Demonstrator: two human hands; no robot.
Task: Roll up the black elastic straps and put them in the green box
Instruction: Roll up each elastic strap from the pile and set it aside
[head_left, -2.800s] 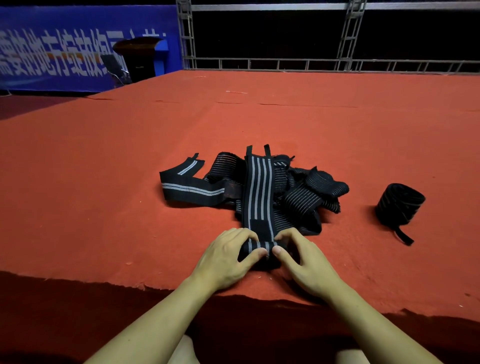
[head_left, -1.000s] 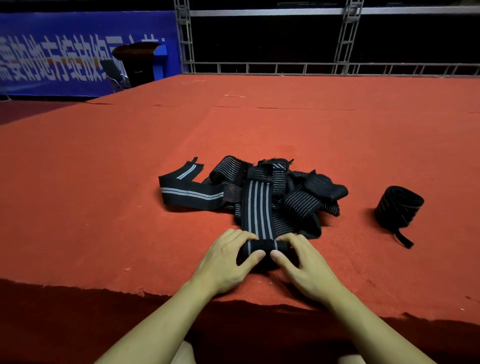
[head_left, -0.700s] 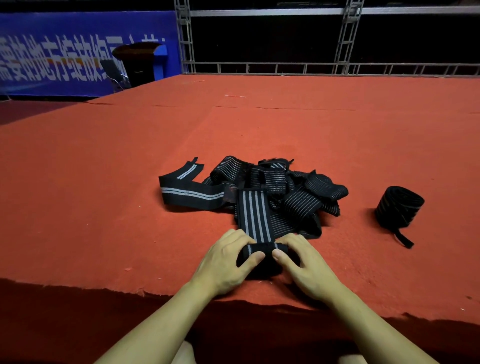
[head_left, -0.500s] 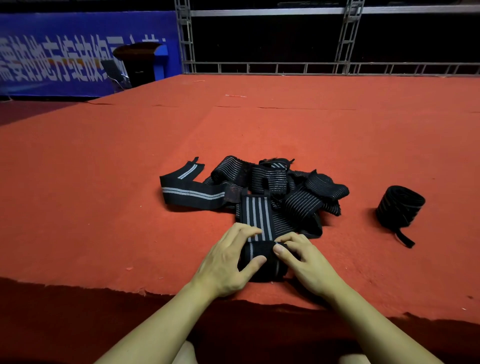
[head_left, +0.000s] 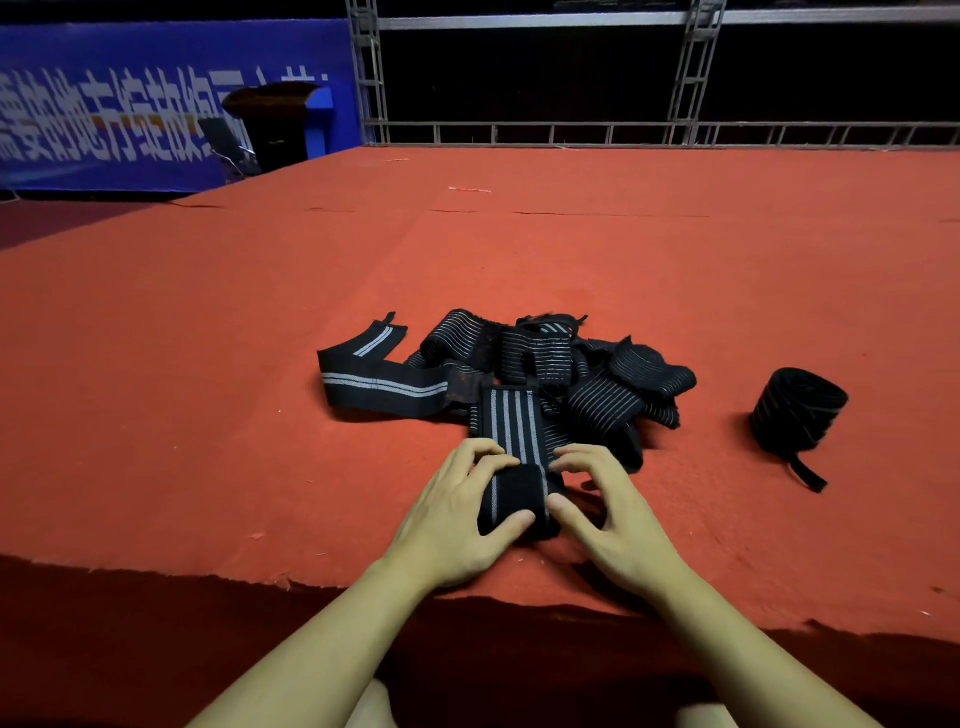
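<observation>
Head view, lower centre of the frame: a half-rolled strap (head_left: 514, 499) lies on the red carpet (head_left: 208, 364) between the two hands, close to the carpet's ragged near edge. The left hand (head_left: 457, 525) curls round the roll's left end, thumb on its near face and fingers over its top. The right hand (head_left: 618, 525) curls round the right end in the same way, thumb touching the roll and fingers arched over the far side. From the roll, the unrolled length with pale lengthwise stripes (head_left: 511, 415) runs up the frame into a loose pile of black straps (head_left: 545, 364) at mid-frame, just above the hands. One strap of that pile, with a single pale band (head_left: 379, 387), stretches out to the left. At right of the frame, well apart from both the pile and the hands, a finished roll (head_left: 797, 410) stands alone, its loose tail trailing toward the lower right. A blue banner (head_left: 130, 104) and a metal truss (head_left: 685, 67) fill the top of the frame.
</observation>
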